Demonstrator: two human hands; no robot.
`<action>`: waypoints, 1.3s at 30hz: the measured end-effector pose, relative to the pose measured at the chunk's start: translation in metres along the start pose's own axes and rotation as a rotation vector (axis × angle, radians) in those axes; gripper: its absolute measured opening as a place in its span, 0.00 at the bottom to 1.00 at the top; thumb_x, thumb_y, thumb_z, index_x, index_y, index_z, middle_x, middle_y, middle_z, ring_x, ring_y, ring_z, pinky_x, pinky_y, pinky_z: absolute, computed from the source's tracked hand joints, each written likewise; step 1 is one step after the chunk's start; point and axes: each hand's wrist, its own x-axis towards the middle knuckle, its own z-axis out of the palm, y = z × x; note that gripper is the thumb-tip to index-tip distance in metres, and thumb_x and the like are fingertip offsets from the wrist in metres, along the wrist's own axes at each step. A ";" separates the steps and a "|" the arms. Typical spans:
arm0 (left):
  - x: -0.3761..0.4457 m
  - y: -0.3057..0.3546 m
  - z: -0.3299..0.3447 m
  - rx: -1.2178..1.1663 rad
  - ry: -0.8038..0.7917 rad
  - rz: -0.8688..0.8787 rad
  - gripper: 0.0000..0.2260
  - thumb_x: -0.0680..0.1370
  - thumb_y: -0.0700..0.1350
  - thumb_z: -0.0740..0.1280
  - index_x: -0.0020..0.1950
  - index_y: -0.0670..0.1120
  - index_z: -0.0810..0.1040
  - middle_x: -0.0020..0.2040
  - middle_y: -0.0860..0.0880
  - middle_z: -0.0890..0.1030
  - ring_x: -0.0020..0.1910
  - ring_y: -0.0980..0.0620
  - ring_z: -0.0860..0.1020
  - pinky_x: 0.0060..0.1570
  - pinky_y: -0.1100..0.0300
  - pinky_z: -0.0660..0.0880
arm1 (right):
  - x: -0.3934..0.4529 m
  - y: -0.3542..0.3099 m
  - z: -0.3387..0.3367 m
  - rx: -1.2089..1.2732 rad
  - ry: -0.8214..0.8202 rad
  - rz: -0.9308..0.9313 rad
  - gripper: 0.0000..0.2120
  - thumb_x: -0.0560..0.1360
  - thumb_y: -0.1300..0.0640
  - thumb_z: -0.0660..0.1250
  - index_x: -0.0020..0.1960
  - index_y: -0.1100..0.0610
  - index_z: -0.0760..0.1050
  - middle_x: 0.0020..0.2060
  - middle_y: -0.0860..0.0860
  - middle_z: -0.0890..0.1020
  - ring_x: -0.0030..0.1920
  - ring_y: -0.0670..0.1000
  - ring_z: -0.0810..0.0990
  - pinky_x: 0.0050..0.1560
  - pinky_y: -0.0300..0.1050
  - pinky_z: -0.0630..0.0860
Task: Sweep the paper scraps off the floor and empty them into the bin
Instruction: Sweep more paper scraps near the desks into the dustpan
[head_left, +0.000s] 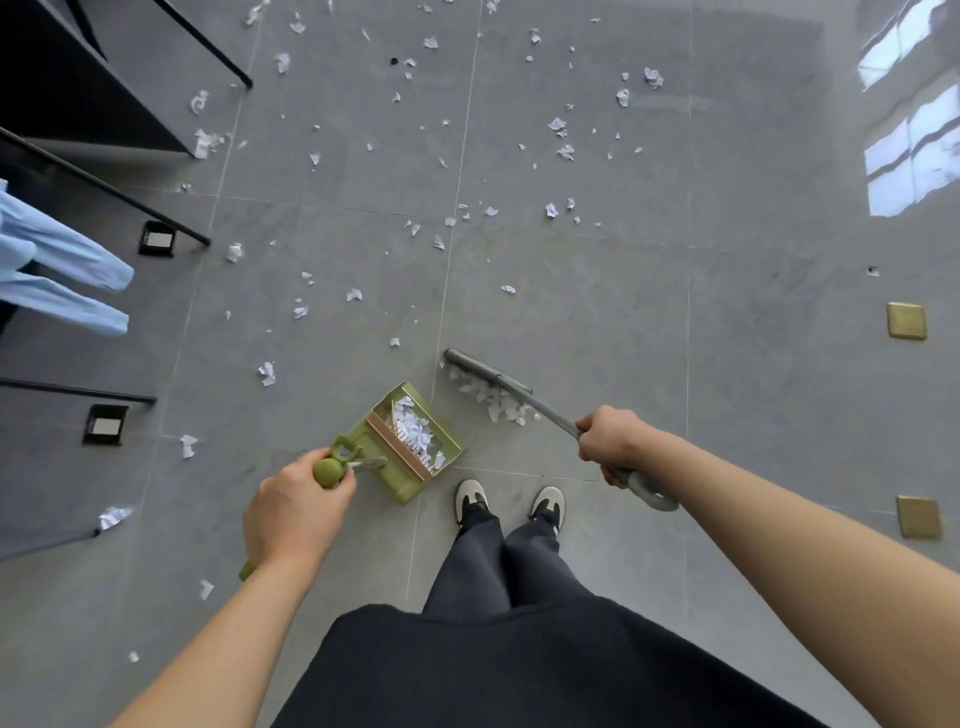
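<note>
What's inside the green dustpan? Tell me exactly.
The green dustpan holds a heap of white paper scraps, lying against the comb teeth at its rim. Whatever lies beneath the heap is covered.

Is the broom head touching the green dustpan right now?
Apart. The head view shows bare floor tile between the broom head and the green dustpan.

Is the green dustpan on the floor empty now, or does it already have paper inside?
Not empty. The green dustpan holds a small heap of white paper scraps in its tray, but it is far from full.
</note>
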 end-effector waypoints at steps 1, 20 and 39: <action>0.000 -0.003 0.000 0.004 -0.002 -0.011 0.07 0.74 0.53 0.69 0.49 0.53 0.82 0.39 0.44 0.81 0.42 0.38 0.76 0.39 0.53 0.74 | -0.004 -0.002 0.000 -0.022 0.009 -0.017 0.14 0.74 0.66 0.54 0.55 0.61 0.75 0.33 0.58 0.75 0.14 0.51 0.70 0.21 0.37 0.71; -0.005 -0.003 0.013 0.021 -0.037 -0.033 0.11 0.74 0.52 0.71 0.55 0.51 0.83 0.45 0.41 0.83 0.48 0.36 0.78 0.41 0.53 0.72 | -0.009 -0.004 -0.019 -0.480 0.053 -0.038 0.18 0.74 0.62 0.53 0.60 0.56 0.74 0.42 0.55 0.72 0.26 0.53 0.76 0.25 0.42 0.74; 0.027 -0.005 0.006 0.091 -0.109 0.127 0.09 0.74 0.54 0.70 0.53 0.55 0.82 0.43 0.43 0.83 0.47 0.38 0.79 0.42 0.52 0.76 | -0.024 0.060 0.032 0.164 0.045 0.217 0.08 0.75 0.67 0.54 0.48 0.65 0.71 0.26 0.59 0.76 0.22 0.55 0.74 0.26 0.42 0.73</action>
